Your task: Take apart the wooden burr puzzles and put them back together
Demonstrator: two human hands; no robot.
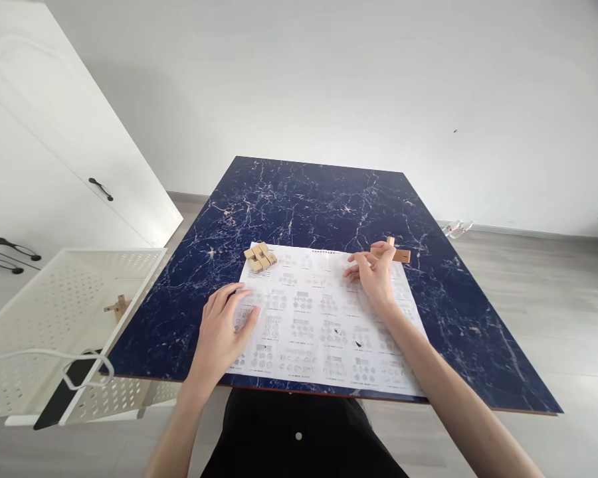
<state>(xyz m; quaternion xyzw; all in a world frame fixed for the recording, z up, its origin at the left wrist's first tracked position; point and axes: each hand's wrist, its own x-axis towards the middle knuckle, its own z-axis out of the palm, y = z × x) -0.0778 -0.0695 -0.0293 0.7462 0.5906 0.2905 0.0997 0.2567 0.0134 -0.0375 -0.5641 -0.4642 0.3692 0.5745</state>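
Spread flat: white printed paper sheet [313, 325]. Assembled at its upper corners: tan interlocked wooden blocks [264, 252]; brown crossed wooden blocks [403, 255]. Open, empty: left hand [224, 325]. Half-curled, hold unclear: right hand [377, 275].

White cabinet [54, 126], black handles [101, 190]; white cable [40, 352] across perforated basket [24, 318]

Table [299, 192]: dark blue, white marble veining. Paper [309, 345]: white, grey printed rows. Wooden blocks [262, 257]: pale tan. Basket [10, 392]: white, dotted with holes. Cupboard [54, 126]: white; 3 handles [101, 188]: black. Floor [528, 285]: grey, wood-grained. Clothing [269, 438]: black.
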